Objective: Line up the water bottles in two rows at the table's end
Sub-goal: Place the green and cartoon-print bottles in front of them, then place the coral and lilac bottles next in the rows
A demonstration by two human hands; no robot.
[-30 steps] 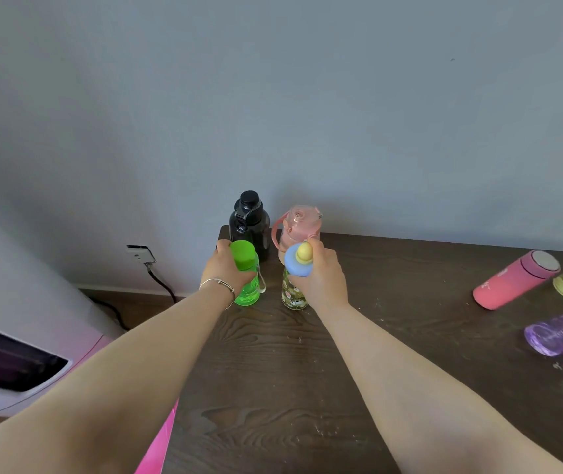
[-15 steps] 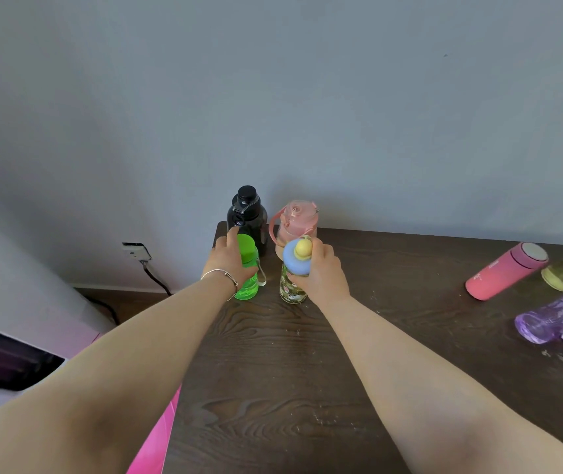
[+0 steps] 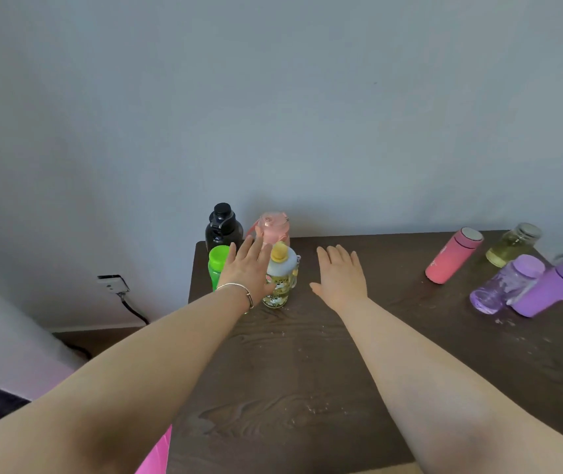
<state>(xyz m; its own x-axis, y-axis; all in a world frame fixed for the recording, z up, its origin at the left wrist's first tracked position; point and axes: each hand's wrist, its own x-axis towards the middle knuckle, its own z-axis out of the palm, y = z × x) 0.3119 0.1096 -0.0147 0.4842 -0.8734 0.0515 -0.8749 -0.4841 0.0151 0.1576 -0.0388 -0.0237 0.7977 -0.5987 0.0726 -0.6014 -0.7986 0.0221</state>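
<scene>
While both hands hover spread and empty, left hand point(image 3: 247, 271) overlaps the green bottle point(image 3: 218, 266), right hand point(image 3: 341, 278) sits right of the duck-cap bottle point(image 3: 280, 275). Black bottle point(image 3: 222, 227) and pink bottle point(image 3: 271, 229) stand just behind it, at the table point(image 3: 307, 371) end.

we see dark wood-grain table point(image 3: 290, 371), black bottle point(image 3: 222, 227), pink bottle point(image 3: 272, 229), green bottle point(image 3: 218, 266), yellow-capped cartoon-print bottle point(image 3: 279, 277), two purple bottles point(image 3: 531, 285) right, grey wall point(image 3: 273, 97)
</scene>
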